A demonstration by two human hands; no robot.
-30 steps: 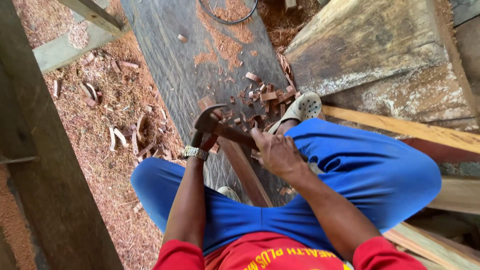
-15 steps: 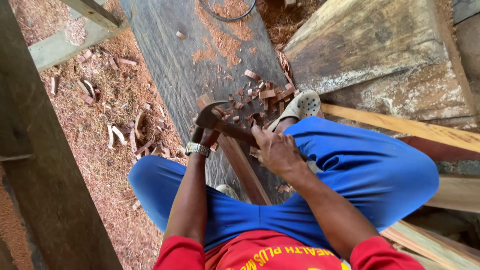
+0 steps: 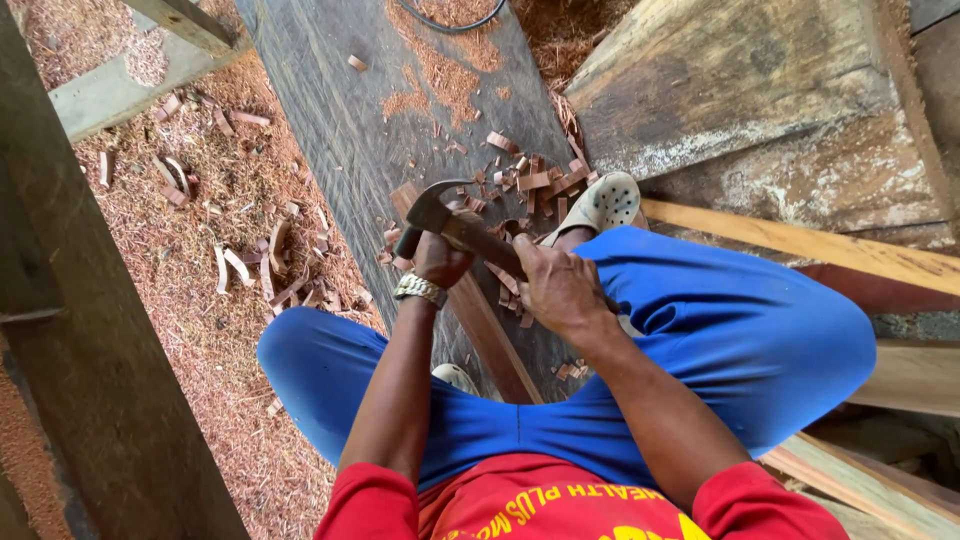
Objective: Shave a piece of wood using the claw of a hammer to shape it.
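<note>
Sawdust and wood chips [image 3: 530,180] cover the big grey plank [image 3: 340,120]. Right hand [image 3: 560,290] wraps tight around the hammer [image 3: 450,222] handle. Left hand [image 3: 437,262] closes on something under the hammer head; I cannot tell what. A missed hit could hurt those fingers. Red wood strip [image 3: 490,330] lies below both hands, between the blue knees.

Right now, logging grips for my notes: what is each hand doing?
Left hand: closed, apparently around a tool hidden in the fist.
Right hand: closed on the wooden handle of the claw hammer.
</note>
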